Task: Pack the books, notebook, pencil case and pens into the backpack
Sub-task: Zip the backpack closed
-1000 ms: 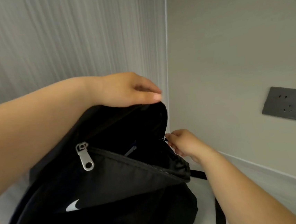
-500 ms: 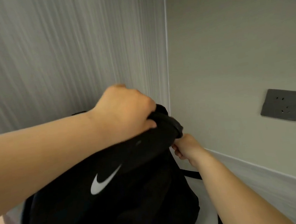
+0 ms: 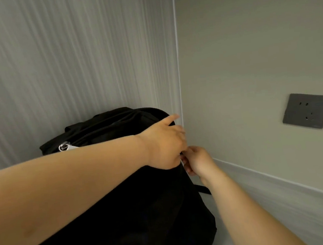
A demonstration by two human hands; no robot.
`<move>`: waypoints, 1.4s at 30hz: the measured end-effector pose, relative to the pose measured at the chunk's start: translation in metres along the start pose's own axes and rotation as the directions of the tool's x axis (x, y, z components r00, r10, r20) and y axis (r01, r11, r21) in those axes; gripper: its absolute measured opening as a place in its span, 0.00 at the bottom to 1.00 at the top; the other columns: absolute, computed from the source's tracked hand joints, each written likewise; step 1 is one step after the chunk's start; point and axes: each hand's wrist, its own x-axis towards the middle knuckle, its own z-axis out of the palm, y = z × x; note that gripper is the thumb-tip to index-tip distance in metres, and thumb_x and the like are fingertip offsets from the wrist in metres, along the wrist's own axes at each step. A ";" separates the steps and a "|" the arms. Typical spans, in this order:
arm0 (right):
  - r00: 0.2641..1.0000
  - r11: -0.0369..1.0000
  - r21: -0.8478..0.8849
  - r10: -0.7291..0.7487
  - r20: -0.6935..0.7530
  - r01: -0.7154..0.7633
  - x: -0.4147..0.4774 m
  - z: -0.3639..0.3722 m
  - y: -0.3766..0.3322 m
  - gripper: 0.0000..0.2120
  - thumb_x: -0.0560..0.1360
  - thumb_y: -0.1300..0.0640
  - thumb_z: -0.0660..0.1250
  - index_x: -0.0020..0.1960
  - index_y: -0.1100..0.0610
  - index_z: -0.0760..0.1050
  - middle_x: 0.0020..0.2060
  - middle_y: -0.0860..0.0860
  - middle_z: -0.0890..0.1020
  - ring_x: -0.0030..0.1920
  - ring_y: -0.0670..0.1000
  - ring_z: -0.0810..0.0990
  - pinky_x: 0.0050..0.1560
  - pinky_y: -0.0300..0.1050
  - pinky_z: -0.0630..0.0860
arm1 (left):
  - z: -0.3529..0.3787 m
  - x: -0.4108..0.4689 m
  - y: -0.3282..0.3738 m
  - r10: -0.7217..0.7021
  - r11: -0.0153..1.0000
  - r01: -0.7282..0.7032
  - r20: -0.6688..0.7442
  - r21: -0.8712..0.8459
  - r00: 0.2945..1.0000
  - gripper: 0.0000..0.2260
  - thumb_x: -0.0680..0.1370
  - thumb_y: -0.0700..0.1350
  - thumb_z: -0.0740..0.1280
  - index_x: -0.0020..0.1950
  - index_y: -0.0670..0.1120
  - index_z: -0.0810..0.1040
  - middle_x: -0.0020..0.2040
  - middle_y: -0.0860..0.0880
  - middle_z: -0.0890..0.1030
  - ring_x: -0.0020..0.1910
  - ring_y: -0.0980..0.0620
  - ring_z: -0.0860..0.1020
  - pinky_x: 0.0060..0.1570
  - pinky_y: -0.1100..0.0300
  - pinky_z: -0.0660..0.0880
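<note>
A black backpack (image 3: 125,204) stands upright in the corner of two walls. A silver zipper pull (image 3: 65,147) lies on its top left, and a zipper line runs along the top. My left hand (image 3: 164,143) rests on the backpack's upper right edge, index finger stretched out, the other fingers pinching the fabric. Just below and to the right, my right hand (image 3: 197,160) is closed on something small at the bag's right side, likely a zipper pull, hidden by the fingers. No books, notebook, pencil case or pens are visible.
A ribbed grey wall (image 3: 62,62) stands behind the backpack and a plain wall (image 3: 248,54) to the right, meeting in a corner. A dark grey power socket (image 3: 308,110) sits on the right wall. A black strap (image 3: 203,189) lies on the pale surface.
The bag's opening went from gaping open to closed up. My left hand let go of the bunched top and moved down to the right edge, next to my right hand. The backpack now stands lower.
</note>
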 end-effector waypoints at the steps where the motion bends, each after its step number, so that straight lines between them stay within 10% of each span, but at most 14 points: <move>1: 1.000 1.000 0.002 -0.009 0.011 0.009 -0.001 -0.001 0.001 0.17 0.79 0.57 0.53 0.31 0.56 0.66 0.25 0.50 0.68 0.16 0.42 0.63 0.16 0.31 0.59 | 0.005 0.004 0.001 -0.035 0.999 0.035 0.025 -0.010 0.999 0.19 0.77 0.53 0.55 0.65 0.48 0.71 0.66 0.49 0.73 0.71 0.51 0.61 0.72 0.50 0.37; 7: 0.997 0.997 0.013 -0.073 0.029 0.073 0.002 -0.002 0.012 0.16 0.79 0.56 0.54 0.34 0.56 0.69 0.27 0.49 0.70 0.20 0.42 0.66 0.16 0.28 0.62 | 0.035 0.011 0.001 -0.132 0.986 0.134 -0.024 0.104 0.991 0.21 0.76 0.58 0.57 0.63 0.49 0.73 0.66 0.49 0.71 0.68 0.47 0.64 0.73 0.48 0.40; 13: 0.984 0.983 -0.041 -0.179 0.022 0.179 0.015 -0.006 0.026 0.13 0.78 0.53 0.55 0.38 0.51 0.73 0.31 0.47 0.75 0.18 0.38 0.70 0.19 0.26 0.65 | 0.039 0.009 0.012 -0.119 0.975 0.171 -0.316 0.140 0.941 0.05 0.58 0.50 0.78 0.27 0.54 0.82 0.28 0.57 0.80 0.35 0.56 0.81 0.53 0.49 0.77; 18: 0.980 0.978 -0.085 -0.184 0.070 0.190 0.018 0.001 0.048 0.16 0.74 0.54 0.64 0.60 0.47 0.67 0.46 0.38 0.75 0.36 0.41 0.77 0.30 0.28 0.72 | 0.040 0.010 0.010 -0.104 0.978 0.175 -0.453 0.117 0.886 0.04 0.59 0.44 0.75 0.26 0.51 0.82 0.26 0.54 0.79 0.33 0.51 0.81 0.57 0.49 0.75; 25: 0.927 0.802 -0.517 -0.372 -0.039 0.300 0.020 0.019 0.055 0.13 0.74 0.53 0.62 0.43 0.63 0.77 0.39 0.59 0.83 0.40 0.58 0.80 0.41 0.49 0.76 | 0.032 -0.002 -0.002 -0.152 0.967 0.239 -0.557 0.087 0.817 0.06 0.61 0.40 0.72 0.24 0.45 0.78 0.26 0.50 0.78 0.29 0.50 0.79 0.41 0.56 0.61; 30: 0.951 0.840 -0.491 -0.301 -0.066 0.232 0.014 0.014 0.067 0.11 0.75 0.54 0.62 0.46 0.62 0.78 0.43 0.59 0.83 0.44 0.57 0.81 0.46 0.48 0.77 | -0.005 -0.017 -0.030 -0.352 0.905 0.419 -0.693 -0.080 0.629 0.10 0.68 0.43 0.65 0.28 0.42 0.80 0.30 0.48 0.80 0.32 0.45 0.79 0.43 0.55 0.60; 36: 0.918 0.847 -0.406 -0.395 -0.048 0.343 -0.003 0.022 0.016 0.25 0.73 0.49 0.63 0.68 0.49 0.60 0.65 0.47 0.72 0.59 0.50 0.74 0.57 0.46 0.73 | -0.006 -0.042 -0.031 -0.397 0.903 0.396 -0.681 -0.168 0.615 0.06 0.64 0.40 0.74 0.28 0.41 0.81 0.31 0.47 0.82 0.28 0.45 0.79 0.34 0.57 0.73; 42: 0.720 0.525 -0.706 -0.693 -0.032 0.475 -0.002 0.044 -0.060 0.09 0.75 0.55 0.59 0.47 0.58 0.75 0.43 0.58 0.83 0.44 0.61 0.79 0.35 0.43 0.66 | -0.013 -0.049 -0.025 -0.480 0.851 0.481 -0.679 -0.209 0.555 0.05 0.63 0.41 0.72 0.28 0.41 0.80 0.32 0.48 0.83 0.31 0.46 0.79 0.39 0.56 0.72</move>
